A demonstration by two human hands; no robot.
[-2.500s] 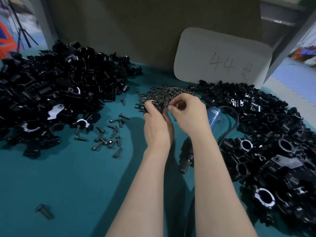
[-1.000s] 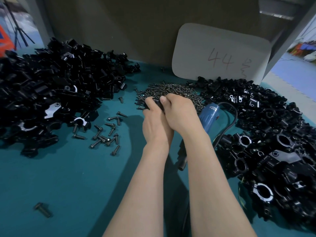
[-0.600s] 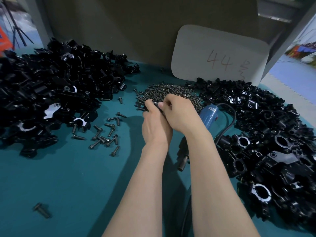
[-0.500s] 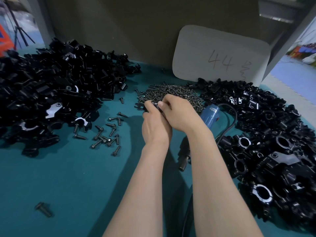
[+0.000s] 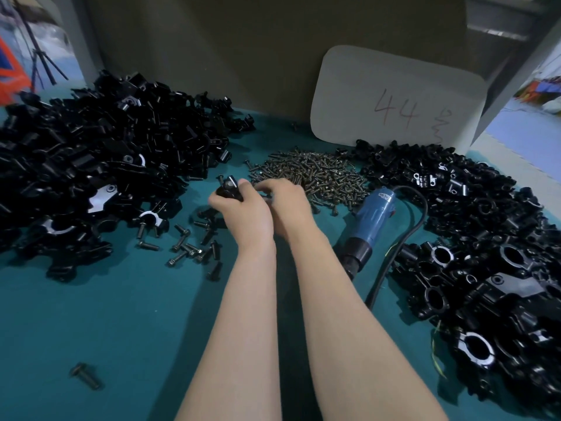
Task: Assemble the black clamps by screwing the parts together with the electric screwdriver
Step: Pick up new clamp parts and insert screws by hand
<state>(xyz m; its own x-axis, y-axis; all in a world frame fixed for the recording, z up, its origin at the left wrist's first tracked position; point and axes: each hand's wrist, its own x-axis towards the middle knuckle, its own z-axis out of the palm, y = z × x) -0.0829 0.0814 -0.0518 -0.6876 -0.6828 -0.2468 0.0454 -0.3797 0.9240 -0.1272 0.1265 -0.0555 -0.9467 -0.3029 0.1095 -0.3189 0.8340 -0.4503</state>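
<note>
Clamp part is sitting in the person's left hand, with the fingers curling round the small black piece and holding it just above the teal table, at the near left edge of the screw pile. Right hand is pressing in against the left one, fingertips bending toward the part. Motion blur is smearing that spot, so can't tell whether it's pinching a screw or gripping nothing. Electric screwdriver is lying untouched on the table just right of the right wrist: blue body, black nose pointing toward the person. Its black cable is looping out of the far end and running back along the right heap of black clamp parts, where some pieces are showing round bores. Left heap of similar black parts is taking up the other side of the table. Loose bolts are lying scattered between the left heap and the left forearm, and a single bolt is lying well apart at the near left. White card marked 44 is leaning against the back wall behind the screw pile.
</note>
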